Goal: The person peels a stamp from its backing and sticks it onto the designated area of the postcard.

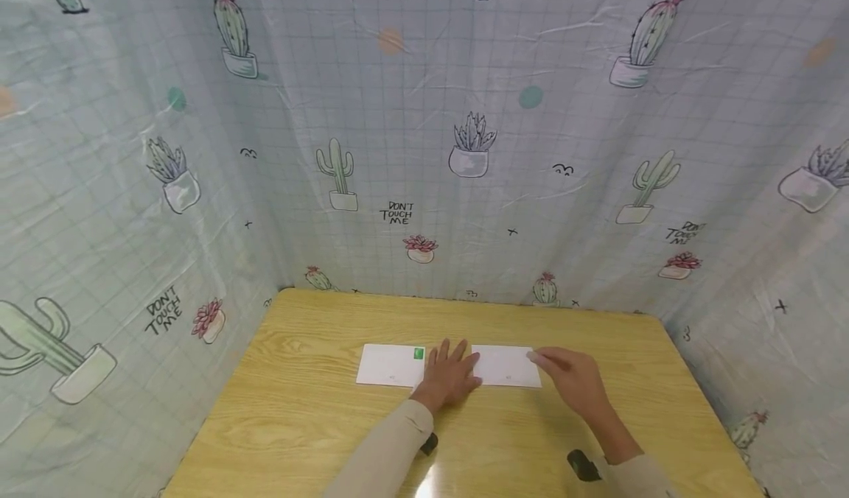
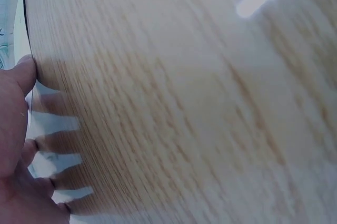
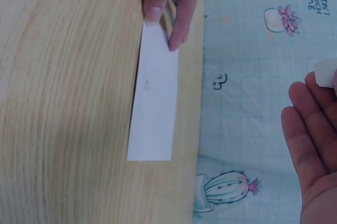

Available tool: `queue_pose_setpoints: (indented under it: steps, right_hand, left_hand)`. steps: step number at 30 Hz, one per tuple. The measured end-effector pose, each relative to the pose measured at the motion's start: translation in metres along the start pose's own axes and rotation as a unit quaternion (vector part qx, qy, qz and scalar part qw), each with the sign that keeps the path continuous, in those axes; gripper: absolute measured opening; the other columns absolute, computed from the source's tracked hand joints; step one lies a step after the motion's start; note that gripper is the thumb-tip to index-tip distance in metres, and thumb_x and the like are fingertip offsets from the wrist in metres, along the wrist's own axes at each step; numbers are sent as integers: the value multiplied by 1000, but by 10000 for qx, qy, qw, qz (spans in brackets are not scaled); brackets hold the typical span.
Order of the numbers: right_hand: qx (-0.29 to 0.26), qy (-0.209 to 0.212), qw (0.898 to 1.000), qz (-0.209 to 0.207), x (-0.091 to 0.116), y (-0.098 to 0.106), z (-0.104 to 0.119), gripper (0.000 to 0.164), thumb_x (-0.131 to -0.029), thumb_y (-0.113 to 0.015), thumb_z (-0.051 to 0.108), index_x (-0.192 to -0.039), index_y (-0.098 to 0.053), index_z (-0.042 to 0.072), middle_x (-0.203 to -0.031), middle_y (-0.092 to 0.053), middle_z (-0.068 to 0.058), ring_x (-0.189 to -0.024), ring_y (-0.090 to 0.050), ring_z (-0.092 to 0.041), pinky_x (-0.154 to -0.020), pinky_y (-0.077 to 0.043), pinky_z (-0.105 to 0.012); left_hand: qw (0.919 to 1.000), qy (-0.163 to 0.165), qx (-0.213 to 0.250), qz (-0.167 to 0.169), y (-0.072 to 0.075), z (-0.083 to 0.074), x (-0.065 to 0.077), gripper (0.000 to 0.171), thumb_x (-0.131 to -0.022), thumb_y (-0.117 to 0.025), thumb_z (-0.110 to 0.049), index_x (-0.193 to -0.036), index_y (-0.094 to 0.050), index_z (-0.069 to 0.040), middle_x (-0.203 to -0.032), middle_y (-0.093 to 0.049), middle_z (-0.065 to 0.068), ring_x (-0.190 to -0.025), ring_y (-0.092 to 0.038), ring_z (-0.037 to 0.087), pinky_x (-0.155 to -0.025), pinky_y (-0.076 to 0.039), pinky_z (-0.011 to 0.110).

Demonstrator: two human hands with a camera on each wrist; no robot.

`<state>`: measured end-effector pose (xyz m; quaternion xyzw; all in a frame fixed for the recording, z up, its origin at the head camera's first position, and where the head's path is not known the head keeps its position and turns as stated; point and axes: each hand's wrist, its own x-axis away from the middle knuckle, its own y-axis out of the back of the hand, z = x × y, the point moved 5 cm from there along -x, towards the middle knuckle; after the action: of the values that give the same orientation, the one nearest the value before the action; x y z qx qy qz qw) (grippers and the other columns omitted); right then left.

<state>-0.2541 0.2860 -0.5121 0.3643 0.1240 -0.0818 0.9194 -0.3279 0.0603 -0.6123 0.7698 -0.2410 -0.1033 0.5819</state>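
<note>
Two white envelopes lie side by side on the table. The left envelope (image 1: 388,365) carries a green stamp (image 1: 418,353) in its upper right corner. My left hand (image 1: 451,376) spreads its fingers between the two, thumb and index finger touching the left edge of the right envelope (image 1: 507,367). The right wrist view shows that thumb on the envelope (image 3: 152,92). Over the upper right corner of the right envelope, my right hand (image 1: 573,380) pinches a small pale stamp (image 3: 326,72) with a toothed edge. The stamp's far side and my right thumb are hidden in the right wrist view.
The wooden table (image 1: 298,409) has its back edge against a curtain (image 1: 424,115) printed with cacti, which also hangs along both sides. Dark wrist straps (image 1: 584,466) sit at both sleeves. A light glare lies on the tabletop near the front.
</note>
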Motion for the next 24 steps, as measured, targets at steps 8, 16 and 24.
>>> queue_pose_setpoints:
  steps: [8,16,24]
  right_hand:
    - [-243,130,9996,-18,-5,-1,9,12,-98,-74,19,-105,-82,14,-103,-82,-2,-93,-70,2,-80,-59,-21]
    - [-628,263,9977,-20,-6,-4,17,12,-98,-74,17,-103,-83,12,-98,-83,-2,-89,-73,2,-81,-58,-19]
    - [-1426,289,9892,189,-6,-6,26,17,-101,-69,13,-110,-80,4,-103,-82,-11,-89,-78,-7,-82,-59,-16]
  left_hand:
    - [9998,-138,-53,-120,2,4,-1,57,-107,-53,-46,-159,-44,-26,-173,-30,7,-161,-22,42,-128,-24,62]
    - [9994,-240,-98,-224,2,5,1,56,-107,-52,-46,-159,-44,-26,-172,-33,7,-160,-25,43,-127,-27,61]
    - [9994,-236,-136,-219,4,3,4,55,-107,-53,-47,-158,-47,-27,-172,-33,6,-159,-26,42,-127,-28,60]
